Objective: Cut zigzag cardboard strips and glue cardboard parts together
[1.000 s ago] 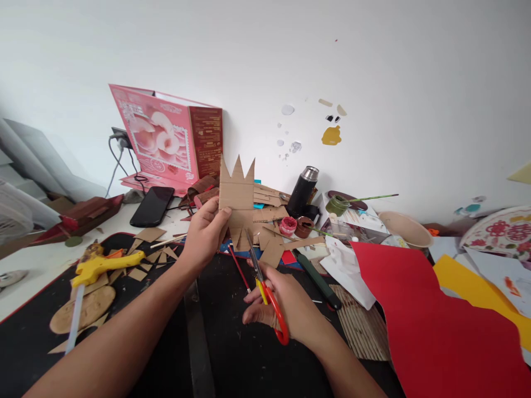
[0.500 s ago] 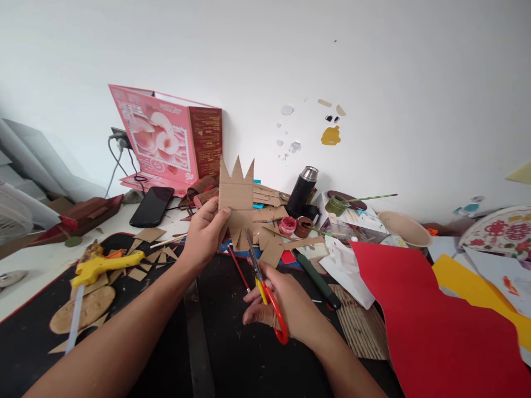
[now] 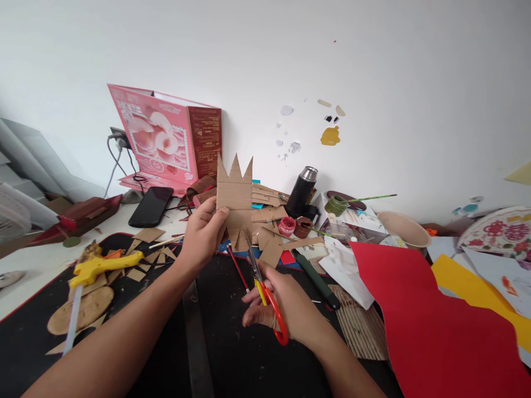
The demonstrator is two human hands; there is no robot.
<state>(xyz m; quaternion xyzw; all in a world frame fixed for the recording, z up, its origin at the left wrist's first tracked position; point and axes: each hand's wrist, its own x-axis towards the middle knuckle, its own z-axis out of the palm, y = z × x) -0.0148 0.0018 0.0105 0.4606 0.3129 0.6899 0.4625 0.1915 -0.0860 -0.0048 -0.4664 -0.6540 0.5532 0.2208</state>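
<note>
A brown cardboard piece [image 3: 234, 194] stands upright in front of me, with three pointed spikes along its top and slits in its lower edge. My left hand [image 3: 206, 228] pinches its left side, thumb in front. In my right hand [image 3: 282, 301] is a pair of scissors [image 3: 270, 303] with red and yellow handles. The blade tips meet the lower right edge of the cardboard, near the slits. Beneath them lie a thin red paintbrush [image 3: 239, 270] and more cardboard offcuts [image 3: 271, 251].
At left lie a yellow glue gun [image 3: 102, 264] and a black phone [image 3: 151, 207]. Behind stand a pink box [image 3: 160, 135] and a black thermos [image 3: 302, 193]. Paint jars [image 3: 287, 225], a dark green cutter [image 3: 317, 281] and red paper [image 3: 440, 320] are to the right.
The cardboard and my left hand have shifted very slightly left and up. My right hand and the scissors stay almost in place at its lower edge.
</note>
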